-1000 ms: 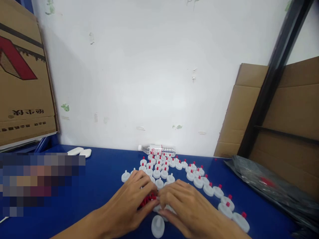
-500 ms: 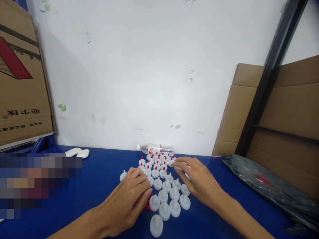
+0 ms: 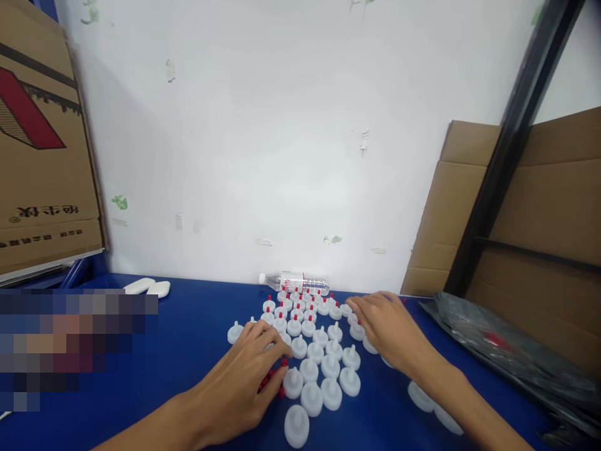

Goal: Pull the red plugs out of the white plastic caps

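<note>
My left hand (image 3: pixel 251 369) hovers low at the left of the white nozzle caps, a small red tip (image 3: pixel 284 362) pinched between thumb and index finger. Under its palm lies a pile of loose red tips (image 3: pixel 268 379), partly hidden. My right hand (image 3: pixel 387 326) reaches to the back right of the group, its fingers closed at a white nozzle cap (image 3: pixel 345 309) whose top they cover. Several caps at the back carry red tips (image 3: pixel 294 324); those in front, such as the white nozzle cap (image 3: pixel 312 398), have bare spouts. More caps lie under my right hand and forearm.
A clear plastic bottle (image 3: pixel 295 282) lies against the wall behind the caps. Two white rounded objects (image 3: pixel 158 289) sit at the back left. A grey plastic bag (image 3: pixel 498 351) is on the right, by cardboard (image 3: pixel 451 200). A cardboard box (image 3: pixel 47 163) stands at left.
My right hand has moved right, from a red-tipped cap to another white cap, uncovering caps behind it. My left thumb and index finger have parted slightly, showing a red tip between them.
</note>
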Tool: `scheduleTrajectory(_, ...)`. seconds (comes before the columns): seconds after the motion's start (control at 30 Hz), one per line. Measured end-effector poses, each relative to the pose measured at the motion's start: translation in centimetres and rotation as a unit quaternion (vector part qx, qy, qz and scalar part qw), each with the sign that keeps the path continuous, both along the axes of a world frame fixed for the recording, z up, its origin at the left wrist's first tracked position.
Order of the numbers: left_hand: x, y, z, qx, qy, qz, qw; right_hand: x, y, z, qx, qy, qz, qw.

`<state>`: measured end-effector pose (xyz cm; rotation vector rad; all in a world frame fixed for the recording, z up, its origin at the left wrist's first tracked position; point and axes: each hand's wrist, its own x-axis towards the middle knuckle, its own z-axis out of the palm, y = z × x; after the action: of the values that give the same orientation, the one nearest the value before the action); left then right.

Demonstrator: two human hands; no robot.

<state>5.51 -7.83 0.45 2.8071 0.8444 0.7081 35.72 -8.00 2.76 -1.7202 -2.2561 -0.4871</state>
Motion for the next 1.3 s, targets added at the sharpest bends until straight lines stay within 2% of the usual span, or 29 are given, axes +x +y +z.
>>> scheduleTrajectory(0.17,-0.2,0.2,-0.3,0.013,-0.014,0.007,1.0,1.3,0.5,-1.3,-0.021,-0.029,-0.067,0.997)
scheduleTrajectory(0.3,-0.1,0.2,-0.4,0.022,-0.032,0.012,0.999,1.2,0.8,-2.6,-0.045,-0.036,-0.077,0.995)
scheduleTrajectory(0.43,0.0,0.1,-0.5,0.021,-0.046,0.009,0.999,1.3,1.1,-3.0,-0.057,-0.026,-0.07,0.996)
scheduleTrajectory(0.73,0.0,-0.1,-0.3,0.016,-0.048,0.012,0.999,0.6,1.1,-3.0,-0.053,0.012,-0.023,0.998)
scheduleTrajectory(1.0,-0.1,-0.2,-0.3,-0.005,-0.057,0.016,0.998,-0.4,0.1,-0.9,0.004,0.097,-0.005,0.995)
scheduleTrajectory(1.1,-0.1,-0.4,-0.1,-0.016,-0.056,0.017,0.998,-1.7,-0.6,-0.7,0.013,0.119,0.049,0.992)
scheduleTrajectory(1.3,0.1,-0.8,0.3,-0.005,-0.045,-0.004,0.999,-5.5,-2.8,-1.3,0.087,0.1,0.229,0.964)
